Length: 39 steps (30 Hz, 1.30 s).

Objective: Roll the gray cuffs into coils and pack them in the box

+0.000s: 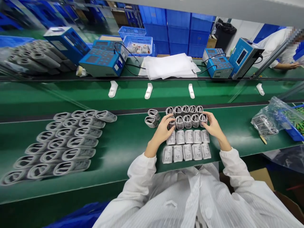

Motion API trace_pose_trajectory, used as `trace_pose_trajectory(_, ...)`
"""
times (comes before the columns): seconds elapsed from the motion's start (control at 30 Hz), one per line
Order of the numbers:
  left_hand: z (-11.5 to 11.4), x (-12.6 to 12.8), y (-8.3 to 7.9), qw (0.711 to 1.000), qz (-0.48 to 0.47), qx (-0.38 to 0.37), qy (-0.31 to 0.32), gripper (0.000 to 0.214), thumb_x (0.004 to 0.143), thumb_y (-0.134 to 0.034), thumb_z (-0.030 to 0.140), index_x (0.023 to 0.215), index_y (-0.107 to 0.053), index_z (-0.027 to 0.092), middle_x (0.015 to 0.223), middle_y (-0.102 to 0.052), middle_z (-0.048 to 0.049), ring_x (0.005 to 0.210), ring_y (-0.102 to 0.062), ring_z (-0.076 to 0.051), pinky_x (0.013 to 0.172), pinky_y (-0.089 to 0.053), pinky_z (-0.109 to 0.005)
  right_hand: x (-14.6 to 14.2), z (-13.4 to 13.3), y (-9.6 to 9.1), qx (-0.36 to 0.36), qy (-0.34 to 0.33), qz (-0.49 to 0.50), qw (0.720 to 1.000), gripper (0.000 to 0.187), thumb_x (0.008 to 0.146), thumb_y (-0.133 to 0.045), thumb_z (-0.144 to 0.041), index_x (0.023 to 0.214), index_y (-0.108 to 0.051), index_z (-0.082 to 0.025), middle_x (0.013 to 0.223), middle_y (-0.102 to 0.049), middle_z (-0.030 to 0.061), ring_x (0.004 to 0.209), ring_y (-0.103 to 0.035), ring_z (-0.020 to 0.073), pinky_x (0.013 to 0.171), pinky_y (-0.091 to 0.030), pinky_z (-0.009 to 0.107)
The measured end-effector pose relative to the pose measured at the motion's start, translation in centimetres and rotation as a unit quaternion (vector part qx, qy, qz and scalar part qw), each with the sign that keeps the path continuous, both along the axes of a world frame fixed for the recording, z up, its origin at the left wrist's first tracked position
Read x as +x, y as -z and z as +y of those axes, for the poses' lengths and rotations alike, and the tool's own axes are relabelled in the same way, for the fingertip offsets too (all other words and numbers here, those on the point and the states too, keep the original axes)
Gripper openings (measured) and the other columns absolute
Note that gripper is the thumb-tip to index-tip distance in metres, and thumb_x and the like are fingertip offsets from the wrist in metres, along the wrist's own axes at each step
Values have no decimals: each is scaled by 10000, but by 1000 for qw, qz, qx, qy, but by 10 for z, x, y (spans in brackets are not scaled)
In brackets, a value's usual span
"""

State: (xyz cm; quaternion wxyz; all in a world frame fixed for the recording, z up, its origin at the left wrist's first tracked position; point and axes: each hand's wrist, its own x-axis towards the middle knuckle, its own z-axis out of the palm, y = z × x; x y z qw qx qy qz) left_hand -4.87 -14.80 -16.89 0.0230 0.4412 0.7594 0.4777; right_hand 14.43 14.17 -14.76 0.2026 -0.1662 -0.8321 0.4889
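My left hand [163,129] and my right hand [213,126] grip the two ends of a row of rolled grey cuffs [187,121], which look like blood pressure cuffs. Thumb and fingers of each hand are closed around the end roll on that side. Just behind that row stands a second row of rolled cuffs [185,110]. Between my forearms lie two rows of cuffs with printed faces up [187,152]. To the left of my left hand, two loose rolled cuffs [151,121] sit one behind the other.
Many rolled cuffs [79,141] stand in rows on the left. A clear plastic bag [264,123] of cuffs and a blue bin [294,129] lie right. White curved pieces [148,91] line the green belt. Blue devices [104,58] and white sheets [171,66] occupy the shelf; a co-worker's hand [288,66] is far right.
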Motion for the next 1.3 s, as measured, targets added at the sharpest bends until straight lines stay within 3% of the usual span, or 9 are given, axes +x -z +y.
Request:
trace_pose_trajectory(0.07,-13,12,10,998,8,-6,-68,297,1024,-675,340,1282,-730,204,1451,-694,-180,1431,-641,-356,1280,-505,-612,18,-3,16,39,65,-23,997,698,908,-728,-434,1535,-565,-174,1600,-621,223,1441,-637,338,1255,-535,527)
trace_pose_trajectory(0.17,-39,36,18,981,-52,-84,-166,355,1036,-686,423,1311,-735,203,1200,-740,-126,1088,-723,-302,1097,-612,-554,50,-16,30,45,122,-138,982,598,969,-659,-542,1414,-663,-143,1248,-763,195,1067,-739,327,1058,-614,547)
trace_pose_trajectory(0.27,-55,57,24,964,-168,-168,-117,421,1027,-716,488,1325,-765,193,1157,-750,-120,985,-743,-281,1027,-643,-528,72,-35,38,40,74,-238,968,497,991,-654,-570,1287,-748,-183,1072,-800,145,962,-749,316,1026,-611,532)
trace_pose_trajectory(0.4,-49,68,26,944,-314,-22,-99,729,960,-805,551,1567,-645,179,1315,-658,-131,1060,-781,-252,958,-685,-429,73,-53,39,-11,147,-163,976,681,906,-744,-597,1436,-699,-173,1175,-796,156,1007,-753,323,1008,-636,548)
trace_pose_trajectory(0.5,-45,70,11,929,-342,105,-93,998,869,-910,655,1694,-522,249,1280,-625,-76,1024,-761,-199,920,-682,-356,71,-61,24,-127,178,-25,976,704,836,-836,-600,1406,-684,-216,1295,-771,154,1135,-752,330,1036,-651,540)
trace_pose_trajectory(0.6,-50,77,-17,939,-281,196,-21,1191,718,-970,815,1691,-532,288,1272,-664,-93,1074,-750,-247,928,-679,-371,77,-72,-3,-230,162,94,955,583,804,-882,-510,1306,-674,-299,1301,-758,85,1197,-754,309,1058,-658,497)
trace_pose_trajectory(0.77,-54,96,-52,945,-198,259,38,1093,684,-895,940,1531,-639,299,1274,-706,-110,1054,-758,-277,893,-666,-382,92,-94,-50,-310,135,158,928,605,803,-860,-439,1375,-676,-364,1236,-750,53,1020,-779,287,827,-718,445)
trace_pose_trajectory(0.93,-49,103,-55,939,-167,302,-3,1084,679,-861,972,1514,-632,319,1288,-697,-93,1077,-744,-267,939,-649,-387,100,-103,-67,-308,151,187,921,470,826,-832,-393,1285,-742,-354,1207,-762,44,970,-785,298,815,-741,502)
trace_pose_trajectory(1.3,-52,109,-54,945,-148,293,-6,1081,728,-796,999,1528,-655,286,1334,-710,-122,1130,-750,-292,973,-650,-401,102,-108,-68,-317,167,212,909,477,767,-899,-383,1227,-779,-335,1189,-793,36,1055,-785,301,999,-715,541)
